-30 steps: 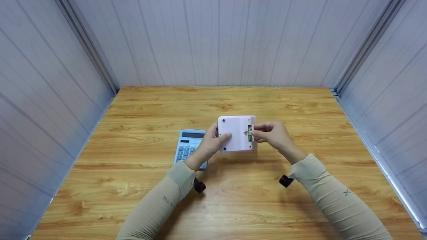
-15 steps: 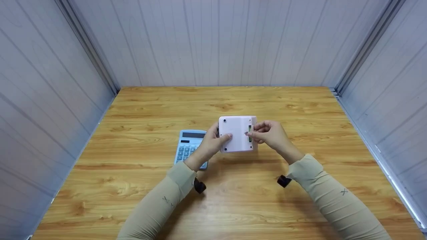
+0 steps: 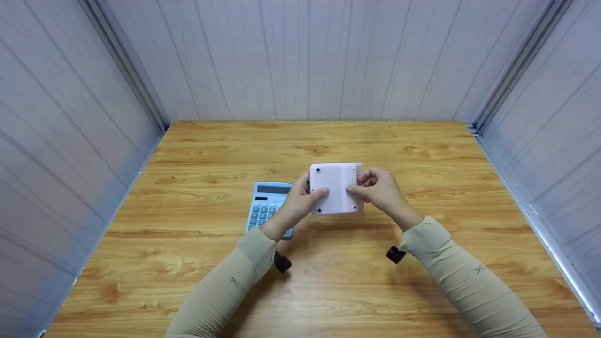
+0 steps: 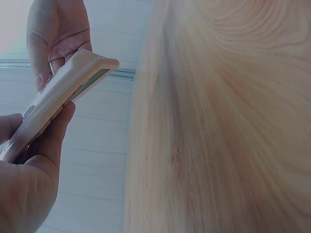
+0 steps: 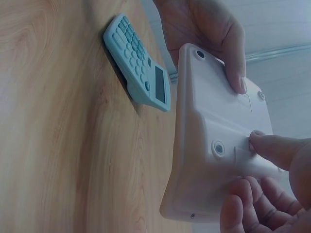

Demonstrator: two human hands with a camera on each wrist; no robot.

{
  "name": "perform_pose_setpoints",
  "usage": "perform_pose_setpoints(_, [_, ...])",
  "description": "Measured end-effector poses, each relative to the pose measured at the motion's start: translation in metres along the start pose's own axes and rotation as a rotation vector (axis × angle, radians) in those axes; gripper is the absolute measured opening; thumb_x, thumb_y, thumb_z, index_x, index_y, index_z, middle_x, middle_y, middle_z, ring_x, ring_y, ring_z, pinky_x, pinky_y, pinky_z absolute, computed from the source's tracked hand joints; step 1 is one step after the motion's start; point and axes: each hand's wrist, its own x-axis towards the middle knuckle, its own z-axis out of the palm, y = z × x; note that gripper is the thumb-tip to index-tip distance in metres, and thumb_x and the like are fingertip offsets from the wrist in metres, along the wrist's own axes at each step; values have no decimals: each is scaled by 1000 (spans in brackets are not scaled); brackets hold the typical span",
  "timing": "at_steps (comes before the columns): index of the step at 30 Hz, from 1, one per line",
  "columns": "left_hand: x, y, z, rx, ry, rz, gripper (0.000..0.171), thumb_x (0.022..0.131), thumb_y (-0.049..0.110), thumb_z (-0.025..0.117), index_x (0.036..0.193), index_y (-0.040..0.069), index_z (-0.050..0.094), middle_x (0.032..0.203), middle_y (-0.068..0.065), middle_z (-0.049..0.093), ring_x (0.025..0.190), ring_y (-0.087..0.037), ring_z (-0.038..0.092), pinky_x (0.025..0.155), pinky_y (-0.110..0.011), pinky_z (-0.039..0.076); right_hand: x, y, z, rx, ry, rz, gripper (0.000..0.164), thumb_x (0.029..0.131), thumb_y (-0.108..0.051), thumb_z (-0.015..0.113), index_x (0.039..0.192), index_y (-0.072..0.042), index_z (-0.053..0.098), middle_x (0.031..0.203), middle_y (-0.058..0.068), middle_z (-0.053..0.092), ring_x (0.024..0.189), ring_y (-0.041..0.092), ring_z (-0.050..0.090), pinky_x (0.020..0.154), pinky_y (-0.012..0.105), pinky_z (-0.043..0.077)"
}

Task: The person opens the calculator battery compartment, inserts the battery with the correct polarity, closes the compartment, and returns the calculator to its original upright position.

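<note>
A pale pink calculator point(image 3: 335, 199) is held up over the table with its back facing the head camera. My left hand point(image 3: 296, 203) grips its left side, thumb on the back and fingers behind. The tip of my right thumb presses on the battery cover point(image 5: 244, 158) near the right edge, which lies over the battery slot. The other fingers of my right hand point(image 3: 384, 191) curl at the calculator's edge. A strip of its display point(image 4: 92, 81) shows in the left wrist view; most of the front is hidden.
A light blue calculator point(image 3: 264, 212) lies face up on the wooden table point(image 3: 188, 188), partly behind my left hand and forearm. Pale panelled walls point(image 3: 305, 61) stand behind the table and on both sides. Small black devices point(image 3: 396, 254) hang under both wrists.
The battery cover has moved left over the slot under my right thumb, hiding the green battery that showed earlier. The pink calculator and right hand have shifted slightly.
</note>
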Motion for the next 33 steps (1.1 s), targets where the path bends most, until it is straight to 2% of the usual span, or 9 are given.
perform_pose_setpoints(11, [0,-1,-1,0,-2,-15,53,109,8,62,159,10,45,143,-18,65,131,-33,69,103,-44,64,-1,2,0,1,-12,7,27,91,-12,89,103,-3,66,88,2,66,80,13,64,64,21,59])
perform_pose_setpoints(19, [2,-3,-5,-25,17,-7,49,108,5,62,155,6,48,141,-20,67,129,-34,70,101,-45,65,0,6,-4,53,-48,-2,25,97,-10,82,114,3,71,95,3,70,86,13,66,73,26,64])
perform_pose_setpoints(24, [2,-2,-7,-42,11,-13,50,108,5,62,156,8,48,142,-19,66,130,-34,70,102,-45,65,0,9,-5,54,-23,-2,36,95,-15,85,121,5,70,105,6,70,92,15,64,77,28,64])
perform_pose_setpoints(29, [0,0,-7,-53,16,-17,50,108,5,62,156,7,48,143,-19,67,131,-34,70,102,-45,65,0,10,-6,55,-6,25,51,93,-21,87,130,6,65,114,12,66,98,16,63,77,23,62])
perform_pose_setpoints(33, [-1,2,-7,-56,20,-11,50,108,5,62,156,6,48,142,-20,67,129,-34,71,101,-45,65,-1,10,-6,53,-31,49,60,95,-26,86,139,6,62,124,17,66,106,19,63,87,29,65])
